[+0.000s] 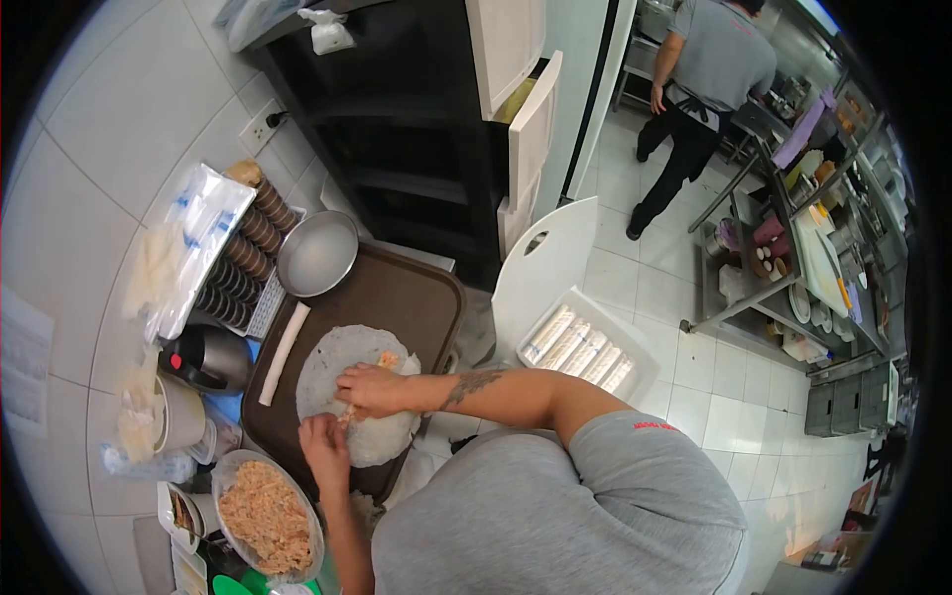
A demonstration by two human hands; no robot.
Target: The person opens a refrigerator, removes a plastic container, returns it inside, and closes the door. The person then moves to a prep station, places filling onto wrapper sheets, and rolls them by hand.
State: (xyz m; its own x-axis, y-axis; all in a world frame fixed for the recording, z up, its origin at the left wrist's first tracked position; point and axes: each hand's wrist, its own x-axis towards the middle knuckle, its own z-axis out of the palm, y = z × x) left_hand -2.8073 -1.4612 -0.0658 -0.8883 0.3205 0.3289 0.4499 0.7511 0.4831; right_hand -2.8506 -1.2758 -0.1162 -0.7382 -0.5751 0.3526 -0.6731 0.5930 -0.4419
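A translucent round rice paper wrapper (322, 359) lies on a brown tray (412, 288), with a line of orange filling (388, 360) across it. My right hand (372, 389) presses down over the filling, fingers bent and close together. At the near end of that line, my left hand (325, 451) has its fingertips closed on the filling at the wrapper's edge. The fingers partly cover the filling. A long pale roll (285, 354) lies on the tray's far left side. Below my left hand stands a plastic-lined bowl of orange mixture (266, 516).
A metal bowl of cloudy liquid (317, 254) sits at the tray's corner. Stacked cups (260, 230) and a steel kettle (213, 359) line the wall. To the right, a white container (635, 375) holds several wrapped rolls. A co-worker (709, 69) stands near metal shelving (739, 297).
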